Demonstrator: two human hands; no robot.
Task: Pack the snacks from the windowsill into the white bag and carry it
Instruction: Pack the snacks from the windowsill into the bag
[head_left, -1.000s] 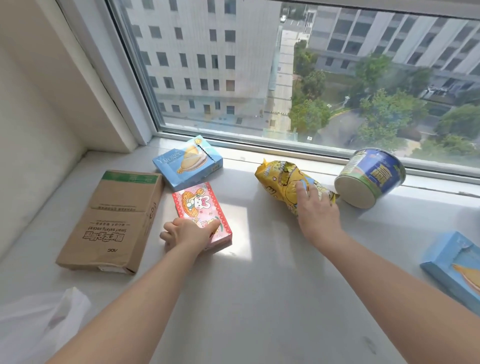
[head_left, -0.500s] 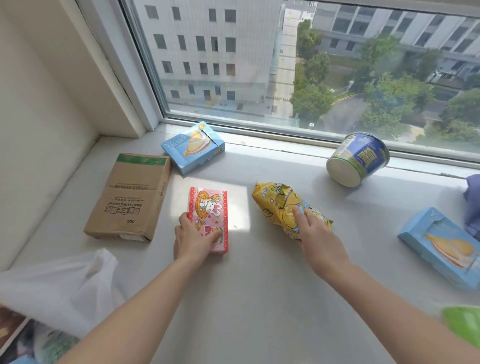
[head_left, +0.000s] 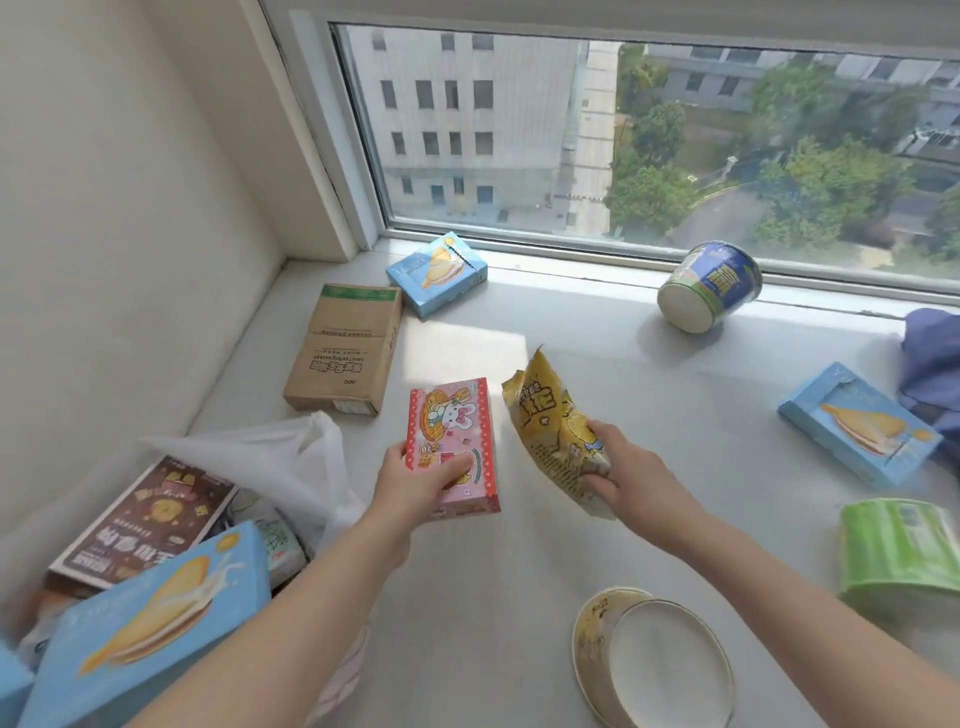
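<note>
Windowsill (head_left: 519, 597) half cleared: white bag (head_left: 291, 462) lower left holds boxes; left hand (head_left: 421, 480) grips pink box (head_left: 454, 447), right hand (head_left: 623, 470) clutches yellow packet (head_left: 553, 421); cups remain

Pink box (head_left: 452, 447) and yellow packet (head_left: 556, 431) in hand

**Snack count on the sill**

Three blue wafer boxes: (head_left: 437, 272), (head_left: 860, 422), (head_left: 150, 623). One pink bunny box (head_left: 451, 447), one yellow chip bag (head_left: 556, 431), one brown carton (head_left: 347, 347), three cups: blue (head_left: 709, 286), green (head_left: 898, 553), yellowish (head_left: 654, 657). One white bag (head_left: 270, 457).
</note>
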